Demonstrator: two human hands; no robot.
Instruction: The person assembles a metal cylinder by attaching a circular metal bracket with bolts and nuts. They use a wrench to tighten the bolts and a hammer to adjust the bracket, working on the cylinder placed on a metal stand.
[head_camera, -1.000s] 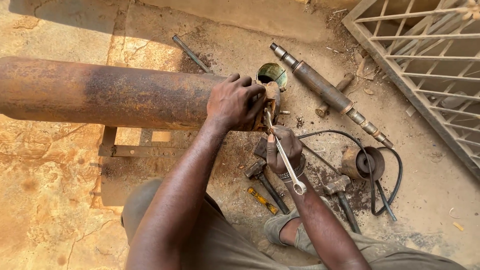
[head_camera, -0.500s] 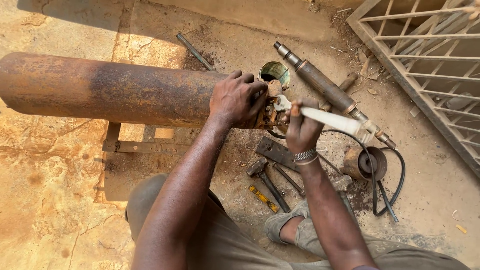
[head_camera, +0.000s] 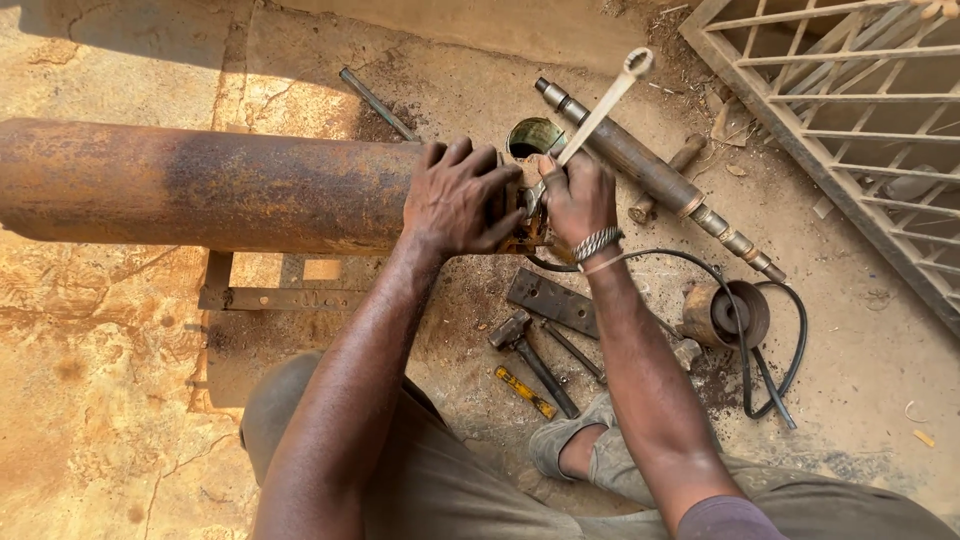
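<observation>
A long rusty steel cylinder (head_camera: 200, 185) lies across the ground on a low metal stand. My left hand (head_camera: 460, 195) grips its right end, fingers spread over the rim. My right hand (head_camera: 580, 195) is shut on a silver spanner (head_camera: 600, 105) whose ring end points up and away to the right. The spanner's lower end sits at the fitting on the cylinder's end, hidden between my two hands.
A long dark shaft (head_camera: 650, 175) lies diagonally behind my hands, beside a small round tin (head_camera: 533, 135). On the ground near my foot lie a hammer (head_camera: 525, 350), a yellow-handled tool (head_camera: 525, 390), a flat plate (head_camera: 550, 300) and a round part with black hose (head_camera: 725, 315). A metal grille (head_camera: 850, 120) stands at right.
My right hand has swung the spanner from pointing down towards me, round to the right, to pointing up and away. My left hand has stayed on the cylinder's end.
</observation>
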